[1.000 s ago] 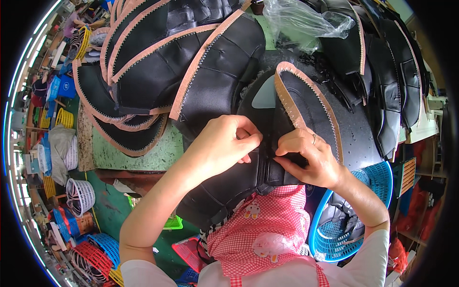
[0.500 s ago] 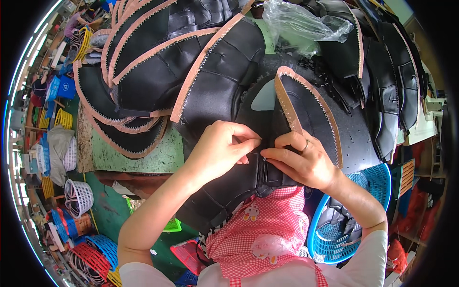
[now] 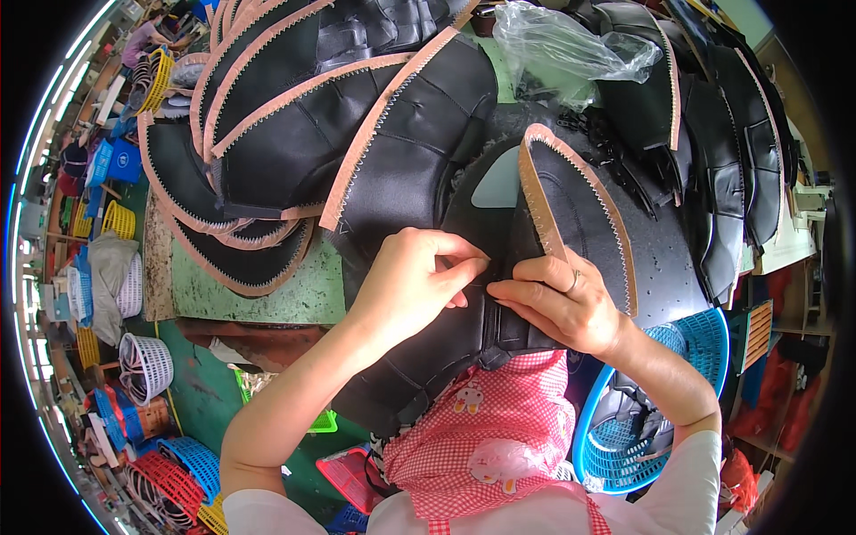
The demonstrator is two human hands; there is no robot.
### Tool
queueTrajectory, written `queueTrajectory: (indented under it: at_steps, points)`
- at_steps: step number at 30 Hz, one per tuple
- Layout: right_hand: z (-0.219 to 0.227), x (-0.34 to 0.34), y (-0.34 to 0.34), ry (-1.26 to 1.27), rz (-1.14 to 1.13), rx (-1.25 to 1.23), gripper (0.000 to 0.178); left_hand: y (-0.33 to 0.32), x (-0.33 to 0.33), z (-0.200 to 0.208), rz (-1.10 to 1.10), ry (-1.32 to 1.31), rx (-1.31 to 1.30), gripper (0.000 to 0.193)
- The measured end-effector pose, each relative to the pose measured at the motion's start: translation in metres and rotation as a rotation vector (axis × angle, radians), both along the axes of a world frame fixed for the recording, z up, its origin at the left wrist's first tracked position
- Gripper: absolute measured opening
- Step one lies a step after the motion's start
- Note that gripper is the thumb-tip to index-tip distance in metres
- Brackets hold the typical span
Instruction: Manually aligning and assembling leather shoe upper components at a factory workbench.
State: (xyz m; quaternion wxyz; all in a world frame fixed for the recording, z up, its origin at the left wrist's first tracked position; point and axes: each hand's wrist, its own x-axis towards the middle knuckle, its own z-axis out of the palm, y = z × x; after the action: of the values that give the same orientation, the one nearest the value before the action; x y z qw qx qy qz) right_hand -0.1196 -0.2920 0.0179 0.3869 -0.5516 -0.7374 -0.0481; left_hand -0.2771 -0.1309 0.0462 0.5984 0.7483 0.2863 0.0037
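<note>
The piece [image 3: 428,334] looks like smooth leather with a soft sheen, the trim [image 3: 538,192] matt, the bag [image 3: 571,53] glossy crinkled plastic, the apron [image 3: 513,406] cloth, the basket [image 3: 611,437] plastic, the table [image 3: 259,308] scuffed and dull.

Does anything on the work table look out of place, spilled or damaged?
A crumpled, transparent plastic bag lies loose at the far side, among black leather-like pieces with tan, zigzag-stitched edges. It looks like stray wrapping beside such tidy parts, though it may belong there. No clear spill or damage shows.
</note>
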Motion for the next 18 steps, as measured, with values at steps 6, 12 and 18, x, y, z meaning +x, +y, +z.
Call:
queueTrajectory:
  at_steps: [6, 12, 18]
  points:
    - [-0.001, 0.0, -0.001, 0.048, 0.012, -0.021, 0.032, 0.005, 0.0, 0.004, -0.051, 0.018, -0.015, 0.018]
    - [-0.003, 0.001, -0.001, 0.078, 0.022, -0.034, 0.031, 0.007, 0.005, 0.006, -0.061, 0.07, -0.099, 0.02]
    - [0.007, -0.004, 0.002, -0.007, -0.07, -0.047, 0.03, 0.002, 0.006, -0.001, -0.052, 0.018, 0.005, 0.012]
